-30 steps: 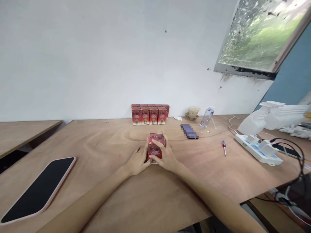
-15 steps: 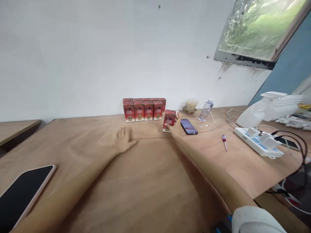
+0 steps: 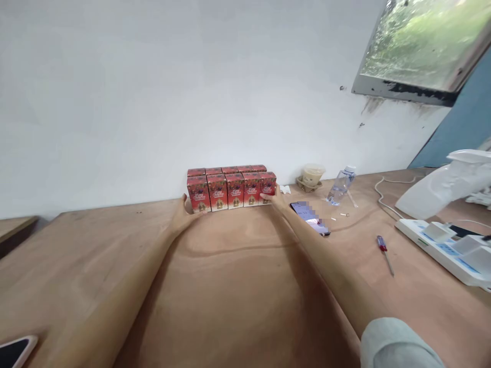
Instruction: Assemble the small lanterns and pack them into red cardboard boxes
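Red boxes with printed fronts stand upright in two rows against the wall. My left hand [image 3: 182, 217] cups the left end of the front row, thumb along the lower front of the leftmost red box [image 3: 198, 193] and fingers at its side. At the other end, my right hand [image 3: 276, 198] grips the rightmost red box [image 3: 268, 183], thumb on its front and fingers by its right side. The front row stands side by side between both hands. Of the back row [image 3: 230, 169], only the upper parts show.
Right of the boxes lie a phone [image 3: 310, 217], a lidded cup [image 3: 312, 175] in a carton holder, a clear bottle [image 3: 341, 185] and a screwdriver [image 3: 384, 254]. Farther right are a power strip [image 3: 433, 245] and a white object [image 3: 433, 186]. Another phone [image 3: 17, 352] lies front left.
My right hand has brought its red box to the right end of the front row. My left hand has moved from the bare tabletop to the row's left end. The view has shifted.
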Demonstrator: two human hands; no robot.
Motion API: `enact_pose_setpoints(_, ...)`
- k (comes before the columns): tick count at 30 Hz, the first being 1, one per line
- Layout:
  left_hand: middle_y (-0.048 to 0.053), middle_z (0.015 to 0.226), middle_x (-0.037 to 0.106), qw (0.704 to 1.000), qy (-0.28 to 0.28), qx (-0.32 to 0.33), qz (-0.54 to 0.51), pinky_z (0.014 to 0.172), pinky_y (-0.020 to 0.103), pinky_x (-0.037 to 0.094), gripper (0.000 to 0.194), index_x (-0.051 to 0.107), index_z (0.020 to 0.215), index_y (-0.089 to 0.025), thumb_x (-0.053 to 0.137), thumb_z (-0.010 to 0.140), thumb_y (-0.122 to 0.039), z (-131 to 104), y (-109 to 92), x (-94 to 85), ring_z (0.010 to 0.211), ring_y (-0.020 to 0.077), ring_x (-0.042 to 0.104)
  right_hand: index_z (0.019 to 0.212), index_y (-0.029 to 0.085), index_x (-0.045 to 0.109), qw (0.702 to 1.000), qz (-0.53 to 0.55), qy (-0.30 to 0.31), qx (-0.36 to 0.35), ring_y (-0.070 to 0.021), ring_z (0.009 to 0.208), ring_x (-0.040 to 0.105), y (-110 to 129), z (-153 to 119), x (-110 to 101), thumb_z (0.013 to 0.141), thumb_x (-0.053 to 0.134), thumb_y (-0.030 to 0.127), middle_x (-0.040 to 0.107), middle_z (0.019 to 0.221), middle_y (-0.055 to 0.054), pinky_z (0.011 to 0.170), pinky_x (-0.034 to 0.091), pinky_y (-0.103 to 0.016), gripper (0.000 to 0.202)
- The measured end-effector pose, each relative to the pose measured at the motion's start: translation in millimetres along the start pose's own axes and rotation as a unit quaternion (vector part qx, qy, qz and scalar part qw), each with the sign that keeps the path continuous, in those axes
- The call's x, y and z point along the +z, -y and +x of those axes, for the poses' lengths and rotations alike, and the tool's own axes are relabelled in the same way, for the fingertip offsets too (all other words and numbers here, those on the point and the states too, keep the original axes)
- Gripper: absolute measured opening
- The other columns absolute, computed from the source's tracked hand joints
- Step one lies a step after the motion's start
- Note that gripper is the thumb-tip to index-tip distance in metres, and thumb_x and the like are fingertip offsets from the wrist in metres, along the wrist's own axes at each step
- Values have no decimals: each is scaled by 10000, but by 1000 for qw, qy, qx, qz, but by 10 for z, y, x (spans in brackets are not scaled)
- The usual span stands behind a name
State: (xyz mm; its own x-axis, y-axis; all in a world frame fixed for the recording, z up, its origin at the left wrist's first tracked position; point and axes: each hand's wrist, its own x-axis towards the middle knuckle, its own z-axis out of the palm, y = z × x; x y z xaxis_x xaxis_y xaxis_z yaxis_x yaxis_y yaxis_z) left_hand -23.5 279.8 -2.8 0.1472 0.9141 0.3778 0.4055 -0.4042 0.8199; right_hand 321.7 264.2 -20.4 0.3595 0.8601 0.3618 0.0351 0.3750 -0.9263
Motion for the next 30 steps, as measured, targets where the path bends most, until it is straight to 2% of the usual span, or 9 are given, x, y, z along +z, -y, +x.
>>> enact_pose_setpoints(3, 126, 1398, 430, 999, 6, 31, -25, 1093, 455, 309, 858, 391, 1315, -191, 755, 584, -455, 101, -16, 9, 1311, 309, 378, 1264, 215, 341, 999, 6, 27, -15, -236, 1124, 558, -26, -9, 82, 455, 805, 341, 528, 1281, -116, 940, 476, -414, 942)
enact_pose_setpoints(8, 142, 1246, 580, 997, 60, -38, -26, 970, 463, 450, 702, 520, 1151, -148, 730, 580, -499, 179, -31, 18, 1125, 308, 564, 1220, 214, 413, 997, -20, 62, -39, -223, 1075, 592, -47, -7, 143, 514, 780, 406, 585, 1225, -102, 947, 462, -405, 818)
enact_pose_setpoints(15, 131, 1190, 620, 997, 69, -24, 18, 958, 477, 449, 689, 541, 1119, -146, 663, 599, -582, 193, 7, 3, 1107, 335, 568, 1226, 193, 444, 995, -63, 46, -58, -222, 1065, 593, -51, 4, 178, 576, 751, 424, 607, 1193, -107, 950, 458, -410, 755)
enact_pose_setpoints(20, 136, 1243, 582, 998, 61, 5, -1, 1040, 486, 359, 733, 531, 1158, -134, 621, 619, -623, 155, 40, 41, 1173, 325, 519, 1186, 184, 482, 994, -85, 52, -39, -230, 1043, 600, 0, -32, 164, 586, 740, 428, 639, 1136, -99, 945, 459, -424, 697)
enact_pose_setpoints(25, 126, 1180, 622, 996, 37, -25, -71, 1053, 483, 344, 712, 536, 1172, -143, 705, 588, -513, 85, 54, 25, 1178, 318, 516, 1098, 181, 526, 996, -72, 40, -44, -268, 1014, 610, -19, -69, 212, 540, 777, 379, 655, 1081, -106, 932, 462, -475, 643)
enact_pose_setpoints(30, 118, 1092, 665, 996, 14, -43, -76, 993, 481, 411, 716, 557, 1149, -151, 766, 529, -441, 51, 104, -158, 1096, 323, 574, 1141, 165, 476, 995, -89, 41, -35, -302, 1055, 590, -60, -120, 379, 520, 792, 398, 602, 1158, -154, 963, 436, -520, 735)
